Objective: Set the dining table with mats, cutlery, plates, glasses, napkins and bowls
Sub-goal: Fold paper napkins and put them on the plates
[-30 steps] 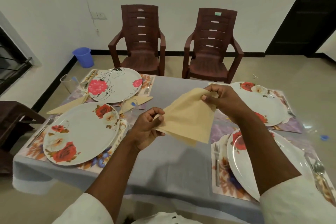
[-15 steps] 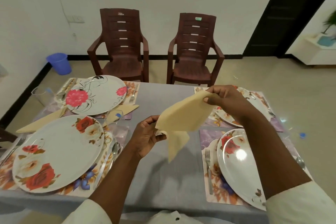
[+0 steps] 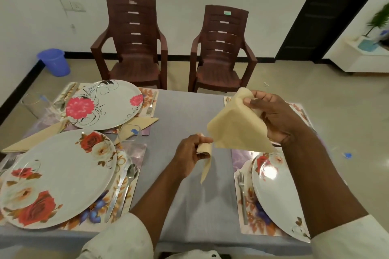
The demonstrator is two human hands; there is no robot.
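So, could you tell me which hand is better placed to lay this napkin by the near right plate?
The right hand: it holds the napkin just above that plate; the left hand pinches only a corner.

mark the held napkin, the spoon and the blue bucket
held napkin (image 3: 237, 128), head view, middle of the cloth.
spoon (image 3: 131, 172), head view, its bowl, right of the rose plate.
blue bucket (image 3: 55, 62), head view, its side wall.

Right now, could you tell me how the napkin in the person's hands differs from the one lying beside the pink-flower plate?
The held napkin is lifted above the table, gripped by the left hand and right hand; the laid napkin rests flat, partly under the pink-flower plate. The held one hangs loosely and unevenly; the laid one is neatly folded. Both are pale yellow.
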